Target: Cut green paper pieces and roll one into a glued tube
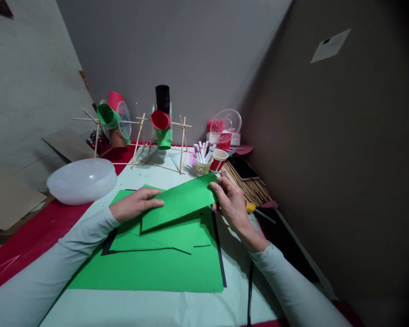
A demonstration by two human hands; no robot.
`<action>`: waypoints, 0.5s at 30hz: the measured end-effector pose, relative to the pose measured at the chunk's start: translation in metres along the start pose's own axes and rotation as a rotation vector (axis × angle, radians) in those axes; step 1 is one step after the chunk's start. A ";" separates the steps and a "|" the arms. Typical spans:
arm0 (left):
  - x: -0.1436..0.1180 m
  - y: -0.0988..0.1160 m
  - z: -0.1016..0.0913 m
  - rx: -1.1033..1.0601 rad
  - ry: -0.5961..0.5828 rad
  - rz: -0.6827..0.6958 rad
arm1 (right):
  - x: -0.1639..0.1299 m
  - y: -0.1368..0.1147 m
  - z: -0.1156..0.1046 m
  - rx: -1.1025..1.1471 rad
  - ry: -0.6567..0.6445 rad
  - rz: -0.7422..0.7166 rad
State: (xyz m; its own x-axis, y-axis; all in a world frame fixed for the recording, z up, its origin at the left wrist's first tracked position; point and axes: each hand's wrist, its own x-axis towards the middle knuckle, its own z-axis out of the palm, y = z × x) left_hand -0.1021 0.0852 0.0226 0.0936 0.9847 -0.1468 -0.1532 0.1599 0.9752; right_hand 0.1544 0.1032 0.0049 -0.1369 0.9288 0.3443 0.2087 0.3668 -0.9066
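Observation:
A green paper strip (pixel 182 202) is held up and tilted between my two hands. My left hand (pixel 138 203) pinches its left end, thumb on the front face. At the right end my right hand (pixel 231 202) grips it with the thumb on top and fingers behind. Beneath lie larger green sheets (pixel 150 272), with black paper (pixel 221 254) showing along their edges. Thin black strips (pixel 143 249) rest on the green surface.
Two wooden-stick stands (pixel 183 145) carry coloured paper tubes (pixel 163 138) at the back. Nearby are a cup of markers (pixel 203 167), a red-and-white cup (pixel 219 160), a phone (pixel 243 168) on sticks (pixel 255 188), and a translucent white bowl-like object (pixel 83 180) at left.

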 end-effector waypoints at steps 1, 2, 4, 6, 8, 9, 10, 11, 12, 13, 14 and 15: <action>0.003 0.002 -0.005 0.026 0.030 0.023 | 0.001 0.001 0.001 0.027 0.004 0.010; 0.005 0.003 -0.009 0.057 0.060 0.042 | 0.001 0.001 0.002 0.050 -0.006 0.018; 0.009 0.005 -0.018 0.088 0.155 0.093 | 0.001 0.000 0.006 0.076 -0.053 0.026; 0.013 0.006 -0.026 0.073 0.277 0.146 | 0.000 0.000 0.009 0.063 -0.124 0.019; 0.016 0.007 -0.034 0.042 0.380 0.179 | -0.001 0.000 0.011 -0.001 -0.203 0.000; 0.018 0.008 -0.037 0.026 0.420 0.185 | -0.003 0.001 0.011 -0.057 -0.245 -0.017; 0.020 0.009 -0.041 0.013 0.452 0.186 | -0.004 0.002 0.012 -0.125 -0.288 -0.040; 0.021 0.010 -0.044 0.003 0.479 0.181 | -0.006 0.004 0.013 -0.200 -0.332 -0.069; 0.022 0.010 -0.046 -0.004 0.499 0.173 | -0.008 0.005 0.014 -0.278 -0.372 -0.100; 0.023 0.011 -0.048 -0.009 0.514 0.163 | -0.010 0.007 0.015 -0.354 -0.409 -0.132; 0.023 0.011 -0.050 -0.014 0.526 0.154 | -0.011 0.009 0.016 -0.422 -0.441 -0.160; 0.024 0.011 -0.051 -0.019 0.538 0.148 | -0.013 0.010 0.017 -0.483 -0.468 -0.182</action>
State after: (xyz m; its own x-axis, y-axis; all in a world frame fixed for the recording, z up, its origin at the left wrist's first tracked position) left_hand -0.1518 0.1137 0.0216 -0.4448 0.8923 -0.0772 -0.1444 0.0136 0.9894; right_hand 0.1421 0.0943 -0.0124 -0.5910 0.7699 0.2408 0.5352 0.5976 -0.5970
